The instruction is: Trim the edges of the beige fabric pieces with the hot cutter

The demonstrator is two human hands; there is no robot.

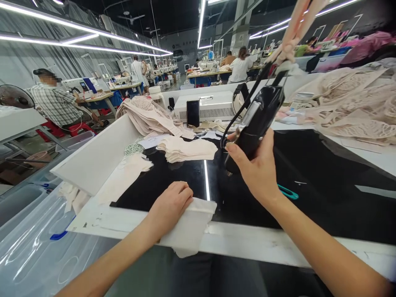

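Note:
My right hand [262, 173] is wrapped round a black handheld device [255, 123], which hangs from a pale cloth tie and has a black cord. The device is tilted above the glossy black sheet [241, 189]. At the front edge, my left hand [171, 204] rests with its fingers pressed together on a white cloth piece [192, 227], which hangs over the edge. Behind it lies a stack of cream cloth pieces [187, 149]. Further left is another cream cloth piece [126, 177].
Teal snips [288, 192] lie right of my right forearm. At the back stand a phone [193, 113] and a white vented box [213, 105]. Lace fabric [355, 99] is heaped at right. Clear bins [34, 243] stand at left. People sit at tables beyond.

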